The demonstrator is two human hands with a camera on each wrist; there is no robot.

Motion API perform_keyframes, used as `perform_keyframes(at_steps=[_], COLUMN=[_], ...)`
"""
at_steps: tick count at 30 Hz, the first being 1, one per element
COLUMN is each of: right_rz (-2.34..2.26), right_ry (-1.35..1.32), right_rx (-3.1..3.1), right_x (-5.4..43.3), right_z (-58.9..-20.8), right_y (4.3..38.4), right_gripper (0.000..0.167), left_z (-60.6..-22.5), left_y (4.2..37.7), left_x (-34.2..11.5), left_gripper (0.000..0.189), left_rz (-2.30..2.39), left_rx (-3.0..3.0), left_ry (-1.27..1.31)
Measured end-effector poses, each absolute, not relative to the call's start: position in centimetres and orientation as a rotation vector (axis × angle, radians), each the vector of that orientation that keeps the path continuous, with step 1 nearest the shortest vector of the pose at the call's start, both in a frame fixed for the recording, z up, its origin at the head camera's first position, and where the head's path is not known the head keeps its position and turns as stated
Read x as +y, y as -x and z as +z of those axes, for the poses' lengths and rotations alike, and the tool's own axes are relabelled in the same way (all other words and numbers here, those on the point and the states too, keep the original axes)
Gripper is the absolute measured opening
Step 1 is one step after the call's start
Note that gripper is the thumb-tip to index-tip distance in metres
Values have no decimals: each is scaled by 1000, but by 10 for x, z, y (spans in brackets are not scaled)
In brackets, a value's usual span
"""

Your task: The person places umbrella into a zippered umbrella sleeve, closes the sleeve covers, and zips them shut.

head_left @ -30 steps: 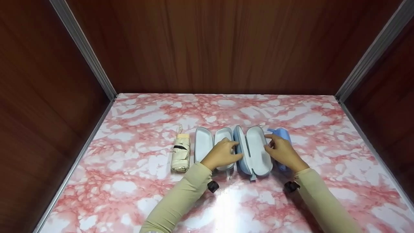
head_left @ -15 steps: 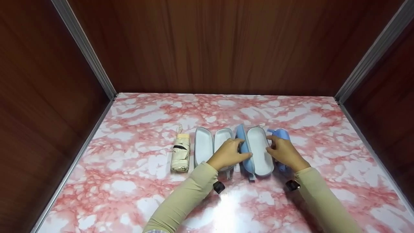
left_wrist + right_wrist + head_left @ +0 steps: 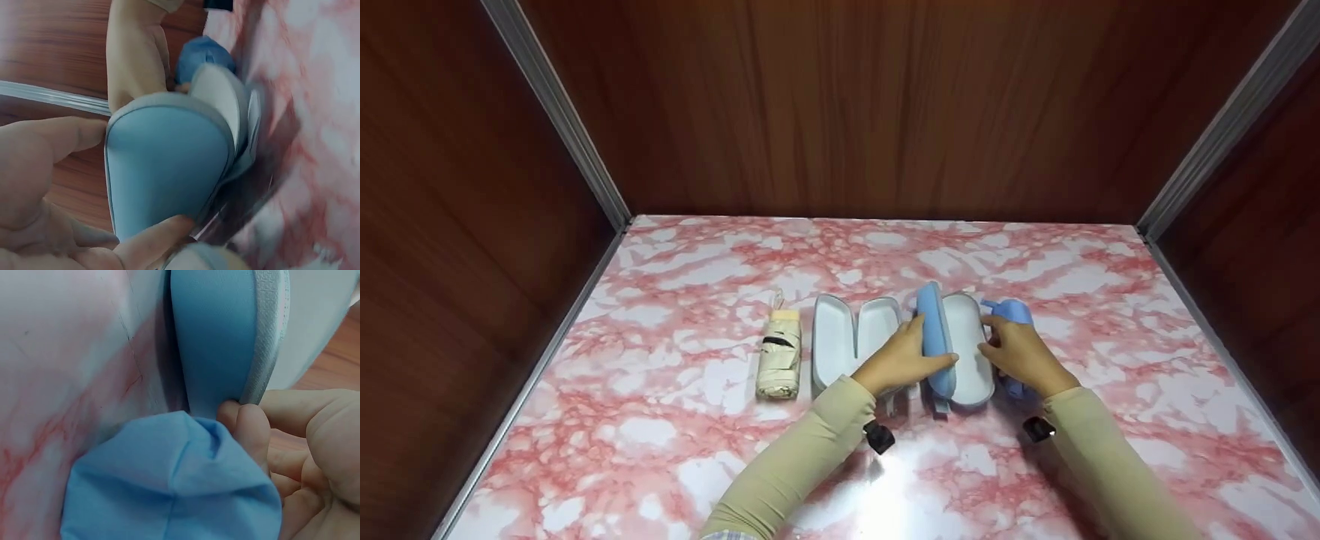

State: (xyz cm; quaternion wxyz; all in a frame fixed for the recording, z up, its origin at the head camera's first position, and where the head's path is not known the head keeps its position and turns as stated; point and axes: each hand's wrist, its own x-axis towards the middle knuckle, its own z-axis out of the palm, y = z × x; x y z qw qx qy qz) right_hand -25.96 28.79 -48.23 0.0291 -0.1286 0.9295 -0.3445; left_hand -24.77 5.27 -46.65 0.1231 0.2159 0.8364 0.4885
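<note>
A blue hard-shell zip case (image 3: 936, 330) with a pale lining stands half folded on the table. My left hand (image 3: 904, 356) holds its tilted lid, thumb on the rim and fingers against the outer side; in the left wrist view the lid (image 3: 163, 163) leans over the other half. My right hand (image 3: 1020, 352) pinches the rim of the lower half (image 3: 214, 332) on the right. Close beside that hand lies a folded blue umbrella (image 3: 1012, 310), partly hidden by it; its fabric (image 3: 169, 484) fills the front of the right wrist view.
A second case (image 3: 832, 337) with a whitish lining lies spread open to the left, partly behind my left hand. Left of it is a folded beige umbrella (image 3: 780, 360). Brown wood-grain panels (image 3: 840, 112) border the pink marbled table (image 3: 645, 450).
My left hand has moved right, swinging the blue case's lid up and over toward its other half. The right hand has stayed almost still at the rim.
</note>
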Motion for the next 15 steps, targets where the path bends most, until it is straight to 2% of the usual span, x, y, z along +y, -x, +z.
perform_keyframes(at_steps=[10, 15], right_rz=[-1031, -978], right_ry=[449, 494], right_rx=[2906, 2968], right_x=[289, 289], right_z=[-483, -483], right_y=[260, 261], right_gripper=[36, 38], left_z=[-474, -474], left_y=[245, 243], left_x=[63, 69], left_gripper=[89, 87], left_rz=[1516, 1703], left_rx=[2299, 2092], left_ry=[-460, -319])
